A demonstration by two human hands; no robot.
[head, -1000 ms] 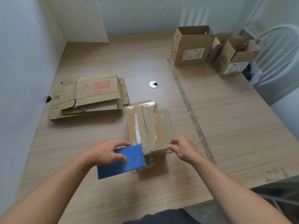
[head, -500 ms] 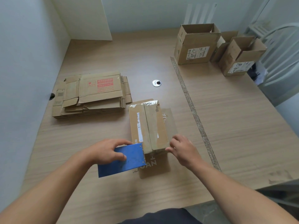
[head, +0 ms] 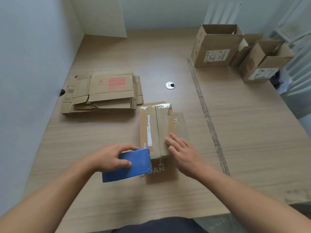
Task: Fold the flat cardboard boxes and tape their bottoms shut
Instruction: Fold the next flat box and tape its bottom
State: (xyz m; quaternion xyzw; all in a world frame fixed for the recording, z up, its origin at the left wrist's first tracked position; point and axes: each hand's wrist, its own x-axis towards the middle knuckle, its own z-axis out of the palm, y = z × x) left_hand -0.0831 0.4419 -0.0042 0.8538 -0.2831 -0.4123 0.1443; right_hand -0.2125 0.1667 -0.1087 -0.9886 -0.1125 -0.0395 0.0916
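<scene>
I'm taping the box [head: 156, 125] bottom near the bench's front edge: left hand [head: 107, 158] grips the dispenser [head: 133, 165], right hand [head: 183, 152] presses flat. Next, probably, cutting and smoothing.

Diffuse daylight, medium-bright, cool cast. Shadows soft, faint, along near side of flat cardboard stack [head: 104, 93]. Glare on tape strip [head: 155, 107] at far end of folded box [head: 162, 125]. Wide-angle bowing of table [head: 252, 132] edges. Right periphery washed out, soft.
</scene>
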